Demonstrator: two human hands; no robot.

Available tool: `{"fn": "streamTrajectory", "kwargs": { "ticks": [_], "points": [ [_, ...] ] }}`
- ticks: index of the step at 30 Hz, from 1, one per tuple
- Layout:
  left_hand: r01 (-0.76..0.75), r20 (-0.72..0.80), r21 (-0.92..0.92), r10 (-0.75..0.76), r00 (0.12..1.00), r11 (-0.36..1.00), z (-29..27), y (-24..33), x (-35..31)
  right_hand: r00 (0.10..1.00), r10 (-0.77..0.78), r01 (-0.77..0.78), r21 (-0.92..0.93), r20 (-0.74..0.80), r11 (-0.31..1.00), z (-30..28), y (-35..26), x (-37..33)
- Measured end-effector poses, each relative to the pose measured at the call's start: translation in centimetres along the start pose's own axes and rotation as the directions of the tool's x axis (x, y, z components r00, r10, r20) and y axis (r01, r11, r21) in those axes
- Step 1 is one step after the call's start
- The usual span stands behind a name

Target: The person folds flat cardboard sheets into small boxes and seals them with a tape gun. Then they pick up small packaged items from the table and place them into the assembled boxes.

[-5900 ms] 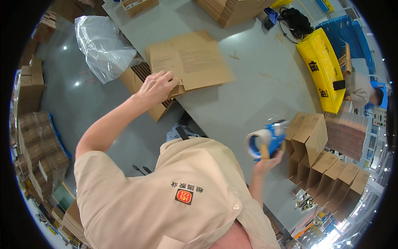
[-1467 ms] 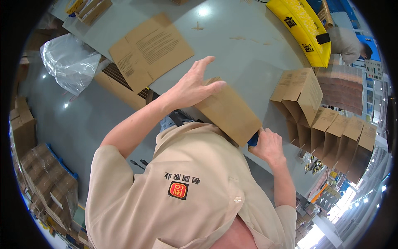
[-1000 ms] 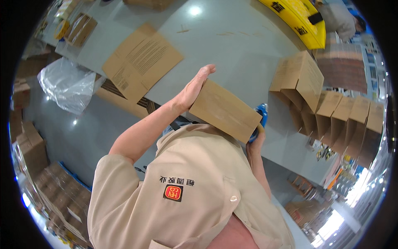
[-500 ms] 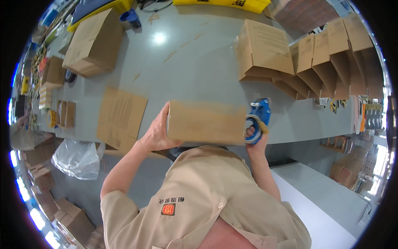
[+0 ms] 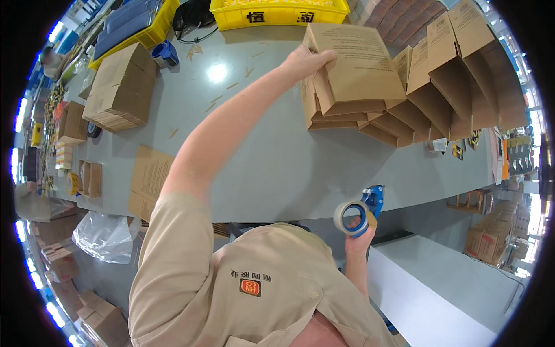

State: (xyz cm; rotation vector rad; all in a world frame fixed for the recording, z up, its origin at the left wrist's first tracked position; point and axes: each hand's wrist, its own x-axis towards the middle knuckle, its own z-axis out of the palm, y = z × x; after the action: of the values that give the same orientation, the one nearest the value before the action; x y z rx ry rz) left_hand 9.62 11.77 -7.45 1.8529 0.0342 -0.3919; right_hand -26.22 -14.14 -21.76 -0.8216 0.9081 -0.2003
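Note:
My left hand is stretched forward to the far right of the table. Its fingers and thumb are closed on the left edge of a brown cardboard box, which stands against another box at the near end of a row of open cartons. By the table's front edge, my right hand grips a blue tape dispenser carrying a roll of clear tape. The dispenser is held in the air, apart from the boxes.
A stack of flattened cartons stands at the left, with a flat cardboard sheet nearer me. Yellow crates line the far edge. A clear plastic bag hangs at the front left; a white surface lies lower right.
My left hand has gone from the box in front of my body forward and right to the row. That box is gone from before me. The tape dispenser has come down slightly nearer me.

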Motion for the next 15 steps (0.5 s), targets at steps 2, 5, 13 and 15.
{"fn": "streamTrajectory", "kwargs": {
  "ticks": [2,5,13,15],
  "points": [
    [-0.012,-0.094,0.028,0.014,0.995,1.0,1.3,-1.1,1.6,1.0,0.001,-0.001,-0.095,-0.009,0.995,-0.4,0.5,0.0],
    [-0.125,-0.344,0.056,0.137,0.929,0.991,1.9,-5.7,0.0,1.0,-0.004,0.005,-0.159,0.004,0.987,-0.3,0.4,0.2],
    [0.441,-0.529,0.549,-0.113,0.841,0.71,-9.0,-26.8,-28.3,0.943,0.062,0.111,-0.487,0.326,0.866,5.9,-1.1,-1.5],
    [0.685,-0.648,0.56,-0.269,0.713,0.466,-11.5,-30.3,-35.3,0.899,0.095,0.175,-0.551,0.427,0.816,9.4,0.1,-2.1]
  ]
}}
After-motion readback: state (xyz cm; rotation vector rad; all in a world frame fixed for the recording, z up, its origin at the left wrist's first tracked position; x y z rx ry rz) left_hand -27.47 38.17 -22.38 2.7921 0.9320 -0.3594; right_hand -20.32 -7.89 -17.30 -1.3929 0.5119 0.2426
